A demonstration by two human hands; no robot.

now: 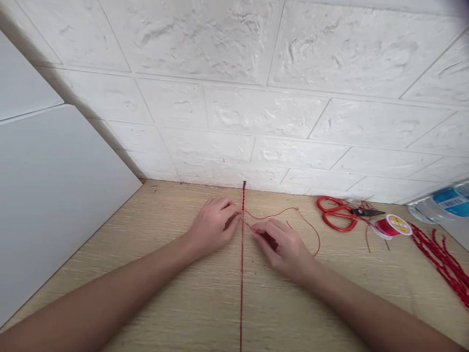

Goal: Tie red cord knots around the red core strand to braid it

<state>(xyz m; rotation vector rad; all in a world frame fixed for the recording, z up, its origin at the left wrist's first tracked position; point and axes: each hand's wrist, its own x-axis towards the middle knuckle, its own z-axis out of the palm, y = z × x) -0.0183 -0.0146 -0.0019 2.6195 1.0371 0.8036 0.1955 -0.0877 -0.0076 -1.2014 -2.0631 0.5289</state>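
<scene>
A taut red cord (241, 283) runs from a small dark peg (244, 182) at the wall's foot down past the bottom edge of the view. Its top part is a short twisted, knotted length (244, 198). My left hand (216, 222) lies just left of the cord, thumb and forefinger pinched on a thin red thread beside it. To the right of the cord, my right hand (280, 242) pinches the same thin thread (247, 225), which spans the gap between both hands. A loose loop of thread (318, 234) curves out behind the right hand.
Red-handled scissors (339, 220) lie at the right, beside a spool of red thread (390, 226). Several finished-looking red braided cords (439, 259) and a clear plastic bottle (447, 200) are farther right. A white brick-pattern wall (234, 112) stands behind; a white panel (62, 195) borders the left.
</scene>
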